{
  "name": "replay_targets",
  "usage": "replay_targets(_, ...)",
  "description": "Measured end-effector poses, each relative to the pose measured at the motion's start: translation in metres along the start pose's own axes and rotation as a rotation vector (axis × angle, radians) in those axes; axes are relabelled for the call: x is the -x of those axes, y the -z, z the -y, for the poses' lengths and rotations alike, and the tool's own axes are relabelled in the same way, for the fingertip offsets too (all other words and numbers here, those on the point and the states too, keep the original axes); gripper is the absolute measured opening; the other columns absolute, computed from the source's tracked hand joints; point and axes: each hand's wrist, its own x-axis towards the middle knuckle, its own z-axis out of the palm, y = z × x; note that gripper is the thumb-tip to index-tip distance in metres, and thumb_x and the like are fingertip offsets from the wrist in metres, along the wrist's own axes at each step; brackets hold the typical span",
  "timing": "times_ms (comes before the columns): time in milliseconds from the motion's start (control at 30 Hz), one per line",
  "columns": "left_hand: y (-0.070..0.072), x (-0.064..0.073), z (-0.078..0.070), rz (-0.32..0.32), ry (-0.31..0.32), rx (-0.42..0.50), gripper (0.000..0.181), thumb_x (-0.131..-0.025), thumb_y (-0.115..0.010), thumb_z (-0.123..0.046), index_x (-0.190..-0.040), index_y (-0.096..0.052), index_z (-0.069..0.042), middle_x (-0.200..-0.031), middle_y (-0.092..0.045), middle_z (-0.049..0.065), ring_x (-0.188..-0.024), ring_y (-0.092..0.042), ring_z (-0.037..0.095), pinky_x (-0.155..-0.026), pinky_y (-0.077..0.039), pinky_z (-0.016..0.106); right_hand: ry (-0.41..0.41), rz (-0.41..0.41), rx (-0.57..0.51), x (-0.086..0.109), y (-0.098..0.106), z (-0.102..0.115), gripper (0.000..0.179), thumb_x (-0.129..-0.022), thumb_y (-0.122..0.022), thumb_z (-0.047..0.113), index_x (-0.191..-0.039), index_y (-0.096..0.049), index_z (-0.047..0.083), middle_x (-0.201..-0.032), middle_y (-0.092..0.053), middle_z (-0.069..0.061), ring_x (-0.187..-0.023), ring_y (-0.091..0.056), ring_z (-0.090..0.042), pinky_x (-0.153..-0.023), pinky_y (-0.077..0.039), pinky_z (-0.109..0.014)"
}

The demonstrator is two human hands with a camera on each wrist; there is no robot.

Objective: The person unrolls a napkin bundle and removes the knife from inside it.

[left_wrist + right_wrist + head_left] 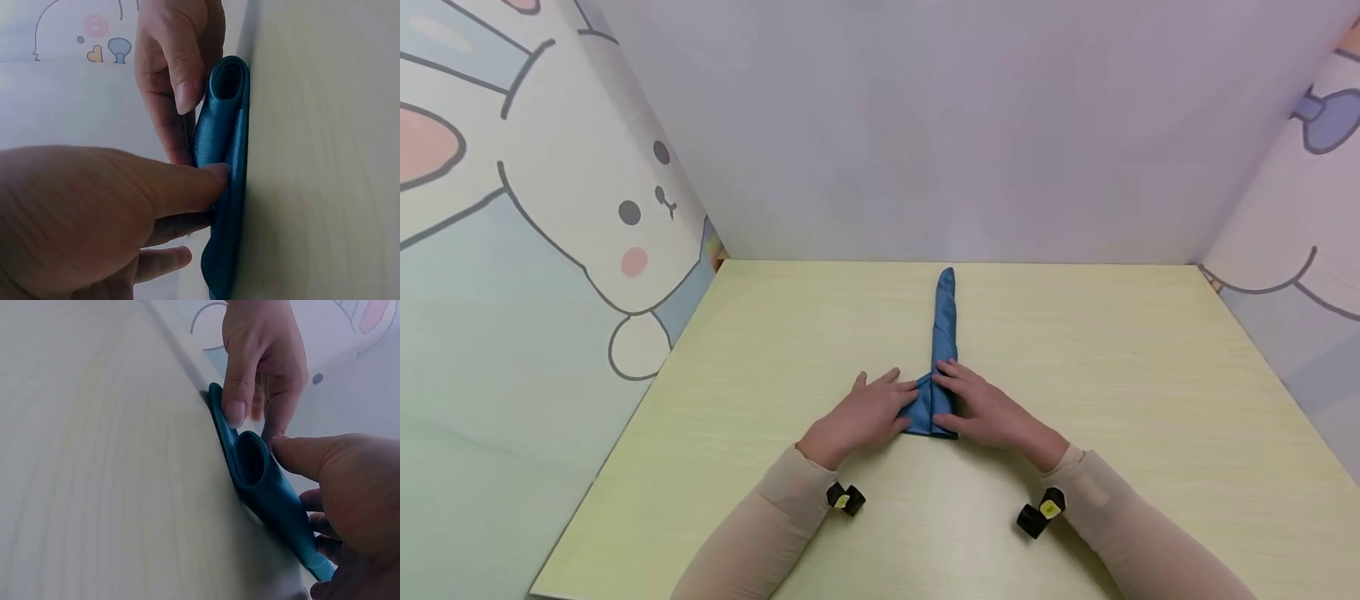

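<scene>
A blue, slightly shiny cloth [944,321] lies on the table, its right side rolled into a long narrow tube pointing away from me. To the left of the roll, a small flat flap lies near the close end. My left hand [863,417] rests its extended fingers and thumb on this flap. On the roll, my right hand [992,414] lays its fingers along the top, with the thumb near the close end. The open end of the rolled cloth [275,500] shows a hollow oval in both wrist views.
The pale wood-grain table [1097,350] runs back to a plain light wall [925,133]. Panels printed with cartoon rabbits [587,192] stand at both sides. Each wrist carries a small black device [1033,520].
</scene>
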Motion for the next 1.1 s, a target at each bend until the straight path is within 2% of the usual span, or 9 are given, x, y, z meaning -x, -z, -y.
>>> replay_targets(133,-0.001,-0.001,-0.001,0.005,0.010,-0.014,0.053,-0.095,-0.060,-0.037,-0.144,-0.047,-0.020,-0.151,-0.038,-0.008,-0.144,-0.023,0.022,-0.104,-0.026,0.063,-0.006,-0.027,0.001,-0.001,-0.003,0.000,0.070,-0.088,-0.067,0.046,-0.145,-0.045,0.010,-0.157,-0.023,-0.011,-0.145,-0.016,-0.030,-0.108,-0.029,-0.053)
replay_targets(333,-0.002,-0.001,0.000,0.000,0.017,0.006,0.055,-0.094,-0.062,-0.038,-0.144,-0.048,-0.020,-0.150,-0.038,-0.008,-0.143,-0.025,0.023,-0.103,-0.027,0.064,0.071,-0.048,0.054,-0.002,-0.008,-0.003,0.068,-0.089,-0.065,0.048,-0.143,-0.048,0.010,-0.157,-0.021,-0.017,-0.144,-0.014,-0.037,-0.108,-0.027,-0.056)
replay_targets(433,-0.002,0.000,0.001,-0.002,0.024,0.019,0.055,-0.094,-0.062,-0.038,-0.143,-0.048,-0.020,-0.150,-0.039,-0.009,-0.143,-0.025,0.022,-0.103,-0.026,0.065,0.078,-0.047,0.083,-0.002,-0.009,-0.003,0.069,-0.089,-0.064,0.050,-0.142,-0.048,0.009,-0.157,-0.021,-0.016,-0.144,-0.014,-0.037,-0.108,-0.027,-0.056)
replay_targets(667,-0.002,0.002,0.003,-0.002,0.035,0.014,0.052,-0.094,-0.061,-0.038,-0.143,-0.049,-0.022,-0.149,-0.040,-0.011,-0.143,-0.025,0.021,-0.103,-0.024,0.067,0.070,-0.050,0.137,0.000,-0.008,-0.001,0.066,-0.088,-0.066,0.049,-0.138,-0.054,0.009,-0.156,-0.025,-0.016,-0.143,-0.020,-0.037,-0.106,-0.029,-0.058)
replay_targets(833,-0.003,0.002,0.005,-0.036,0.031,-0.024,0.047,-0.095,-0.060,-0.035,-0.141,-0.052,-0.025,-0.147,-0.042,-0.015,-0.142,-0.029,0.021,-0.102,-0.023,0.069,0.025,-0.034,0.189,0.001,-0.004,0.004,0.064,-0.087,-0.066,0.051,-0.138,-0.055,0.013,-0.156,-0.026,-0.014,-0.143,-0.022,-0.034,-0.104,-0.029,-0.063)
replay_targets(1100,-0.005,0.001,0.010,-0.050,0.033,-0.012,0.044,-0.096,-0.058,-0.035,-0.139,-0.054,-0.027,-0.146,-0.043,-0.016,-0.142,-0.029,0.021,-0.102,-0.021,0.070,0.014,-0.025,0.232,0.003,0.001,0.008,0.063,-0.087,-0.067,0.050,-0.136,-0.056,0.011,-0.155,-0.027,-0.016,-0.140,-0.028,-0.035,-0.104,-0.030,-0.060)
